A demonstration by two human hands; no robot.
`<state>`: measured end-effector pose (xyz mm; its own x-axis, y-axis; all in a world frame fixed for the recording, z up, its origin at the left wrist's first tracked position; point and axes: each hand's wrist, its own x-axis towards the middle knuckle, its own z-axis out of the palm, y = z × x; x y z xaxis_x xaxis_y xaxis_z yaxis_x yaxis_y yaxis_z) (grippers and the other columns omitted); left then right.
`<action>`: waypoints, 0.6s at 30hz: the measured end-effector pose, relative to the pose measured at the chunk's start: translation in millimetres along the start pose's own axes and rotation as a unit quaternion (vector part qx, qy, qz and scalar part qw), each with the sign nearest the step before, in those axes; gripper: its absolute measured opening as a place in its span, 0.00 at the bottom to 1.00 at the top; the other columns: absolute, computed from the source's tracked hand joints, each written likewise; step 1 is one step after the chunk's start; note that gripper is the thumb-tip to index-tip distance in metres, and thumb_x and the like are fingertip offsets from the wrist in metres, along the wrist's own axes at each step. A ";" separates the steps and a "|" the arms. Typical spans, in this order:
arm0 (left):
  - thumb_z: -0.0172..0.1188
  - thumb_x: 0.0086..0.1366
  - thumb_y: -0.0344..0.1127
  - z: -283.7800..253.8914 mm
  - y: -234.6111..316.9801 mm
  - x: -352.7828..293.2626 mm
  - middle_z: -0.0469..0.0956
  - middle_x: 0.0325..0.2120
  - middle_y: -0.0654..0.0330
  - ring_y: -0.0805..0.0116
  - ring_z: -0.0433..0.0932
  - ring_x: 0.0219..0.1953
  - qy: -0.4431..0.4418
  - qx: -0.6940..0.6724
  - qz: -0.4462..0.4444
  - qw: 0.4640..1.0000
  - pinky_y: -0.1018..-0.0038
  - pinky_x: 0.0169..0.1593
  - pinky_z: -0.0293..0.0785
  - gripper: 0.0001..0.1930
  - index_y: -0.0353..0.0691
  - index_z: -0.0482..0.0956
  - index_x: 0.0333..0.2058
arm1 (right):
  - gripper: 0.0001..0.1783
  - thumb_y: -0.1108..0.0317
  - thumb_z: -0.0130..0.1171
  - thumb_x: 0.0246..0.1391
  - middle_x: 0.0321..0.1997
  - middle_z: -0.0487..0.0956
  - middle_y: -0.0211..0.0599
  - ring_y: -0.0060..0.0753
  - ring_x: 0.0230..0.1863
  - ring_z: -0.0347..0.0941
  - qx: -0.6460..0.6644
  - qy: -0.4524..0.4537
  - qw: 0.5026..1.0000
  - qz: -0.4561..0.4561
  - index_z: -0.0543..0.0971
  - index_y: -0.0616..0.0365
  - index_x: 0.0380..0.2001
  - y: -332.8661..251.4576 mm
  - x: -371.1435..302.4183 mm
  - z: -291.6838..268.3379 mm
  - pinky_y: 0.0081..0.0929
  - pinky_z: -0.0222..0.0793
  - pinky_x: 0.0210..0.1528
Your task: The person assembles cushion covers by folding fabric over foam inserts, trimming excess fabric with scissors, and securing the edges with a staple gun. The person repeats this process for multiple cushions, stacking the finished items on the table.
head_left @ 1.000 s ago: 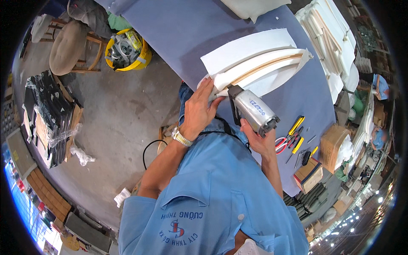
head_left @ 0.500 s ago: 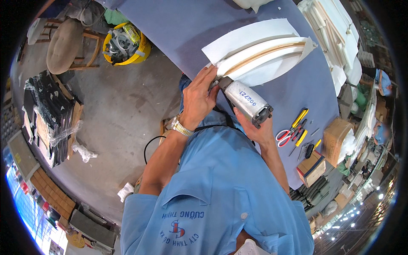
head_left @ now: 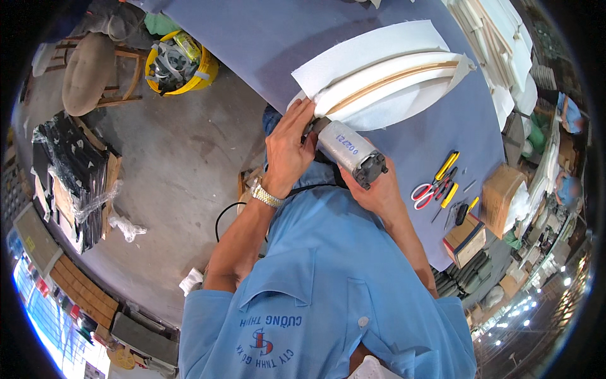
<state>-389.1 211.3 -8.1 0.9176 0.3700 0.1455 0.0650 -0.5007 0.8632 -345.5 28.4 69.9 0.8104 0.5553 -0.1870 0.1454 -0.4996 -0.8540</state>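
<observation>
A curved panel [head_left: 388, 95] wrapped in white fabric lies on the blue-grey table, a bare wooden strip showing along its middle. A flap of white fabric [head_left: 372, 60] stands out along its far side. My left hand [head_left: 290, 148] grips the panel's left end, fingers pressed along the fabric and thumb bent beneath. In my right hand [head_left: 379, 189] is a silver staple gun [head_left: 347, 148], its nose close to that end, beside my left thumb. The body of the tool hides the trigger and most of my right fingers. Whether the nose touches the panel I cannot tell.
Scissors [head_left: 424, 194], yellow-handled cutters [head_left: 448, 165] and small tools lie on the table [head_left: 252, 38] at right. Beyond them stand a cardboard box [head_left: 502, 196] and stacked white panels [head_left: 499, 44]. A yellow bucket [head_left: 208, 69], stool [head_left: 88, 72] and wrapped black stack [head_left: 69, 177] occupy the left floor.
The staple gun and my right hand have shifted slightly left, toward the panel's end. My left hand keeps its hold there. The whole view has shifted a little.
</observation>
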 end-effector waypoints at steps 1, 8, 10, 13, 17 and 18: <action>0.68 0.50 0.16 0.2 -0.8 -1.2 0.79 0.58 0.48 0.49 0.76 0.64 -0.001 0.002 0.003 1.000 0.62 0.62 0.77 0.35 0.39 0.79 0.60 | 0.27 0.75 0.69 0.45 0.43 0.84 0.48 0.55 0.45 0.82 -0.008 -0.001 1.000 -0.001 0.77 0.62 0.52 0.1 -1.5 1.1 0.37 0.77 0.49; 0.70 0.50 0.18 -8.1 -3.3 -4.5 0.73 0.64 0.47 0.47 0.75 0.64 -0.023 -0.043 -0.021 0.999 0.62 0.61 0.78 0.41 0.41 0.71 0.66 | 0.28 0.75 0.70 0.46 0.46 0.84 0.51 0.52 0.47 0.83 -0.030 -0.012 0.999 -0.012 0.77 0.63 0.54 12.8 -9.5 7.1 0.36 0.78 0.50; 0.71 0.51 0.19 -8.9 -5.8 -3.7 0.70 0.66 0.46 0.46 0.75 0.63 -0.033 -0.060 -0.032 0.997 0.62 0.60 0.79 0.43 0.41 0.69 0.67 | 0.27 0.75 0.70 0.47 0.46 0.84 0.50 0.51 0.47 0.84 -0.021 -0.003 1.000 -0.009 0.78 0.64 0.53 16.3 -9.2 9.7 0.36 0.78 0.51; 0.70 0.52 0.19 -9.3 -6.4 -3.3 0.69 0.67 0.46 0.46 0.75 0.63 -0.038 -0.058 -0.038 0.997 0.62 0.60 0.79 0.42 0.42 0.68 0.68 | 0.25 0.74 0.71 0.48 0.47 0.84 0.50 0.50 0.47 0.84 -0.018 0.003 0.999 -0.029 0.79 0.65 0.51 23.0 -9.3 10.8 0.35 0.78 0.51; 0.66 0.52 0.15 -8.0 -2.8 -1.4 0.73 0.63 0.45 0.48 0.76 0.62 -0.027 -0.045 -0.044 0.998 0.61 0.61 0.79 0.39 0.42 0.71 0.66 | 0.23 0.75 0.71 0.49 0.47 0.85 0.50 0.48 0.47 0.84 -0.006 -0.013 1.000 -0.019 0.80 0.66 0.50 18.4 -3.9 8.2 0.35 0.78 0.51; 0.66 0.52 0.15 -8.7 -3.6 -0.5 0.74 0.62 0.44 0.48 0.77 0.62 -0.028 -0.033 -0.036 0.998 0.61 0.61 0.79 0.39 0.42 0.72 0.65 | 0.23 0.74 0.71 0.49 0.47 0.85 0.49 0.49 0.47 0.84 0.000 -0.012 1.000 -0.013 0.80 0.66 0.50 18.7 -3.8 9.0 0.35 0.78 0.51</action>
<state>-393.2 219.7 -7.2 0.9318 0.3585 0.0566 0.1072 -0.4208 0.9008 -350.9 22.9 50.2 0.7928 0.5833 -0.1768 0.1656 -0.4852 -0.8586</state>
